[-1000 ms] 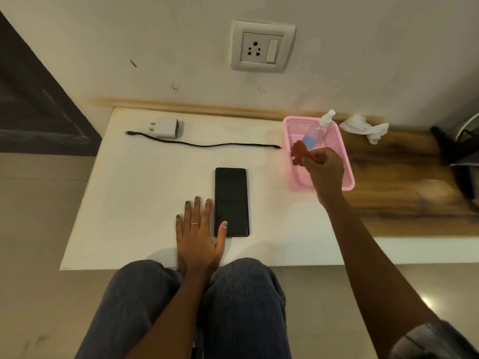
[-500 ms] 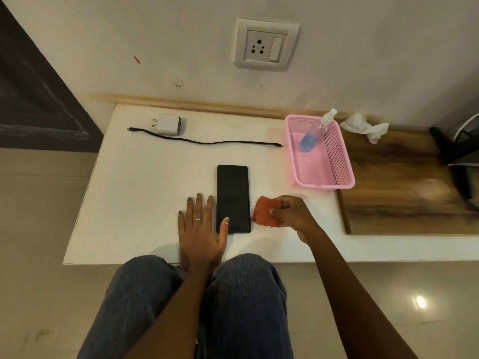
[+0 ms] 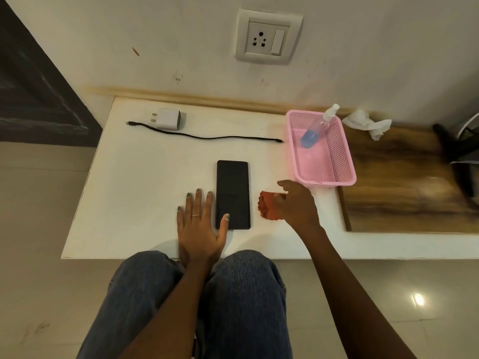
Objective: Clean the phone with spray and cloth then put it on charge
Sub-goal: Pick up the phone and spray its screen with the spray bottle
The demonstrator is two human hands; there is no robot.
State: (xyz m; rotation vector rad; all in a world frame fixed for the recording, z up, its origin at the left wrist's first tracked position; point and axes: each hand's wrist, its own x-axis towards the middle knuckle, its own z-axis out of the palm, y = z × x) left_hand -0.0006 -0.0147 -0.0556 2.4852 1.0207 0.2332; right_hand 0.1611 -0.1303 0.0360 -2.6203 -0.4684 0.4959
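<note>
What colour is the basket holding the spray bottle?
Pink, a mesh-sided basket; the head view shows it clearly, with the spray bottle inside.

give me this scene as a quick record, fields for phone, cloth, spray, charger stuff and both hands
phone: black phone flat on white table, screen dark
cloth: red-orange cloth on table right of phone
spray: spray bottle lying in pink basket
charger: white adapter and black cable on table, apart, not plugged into wall socket
left hand: left hand flat beside phone, thumb on its lower edge
right hand: right hand over cloth, fingers loose; grip unclear
</note>
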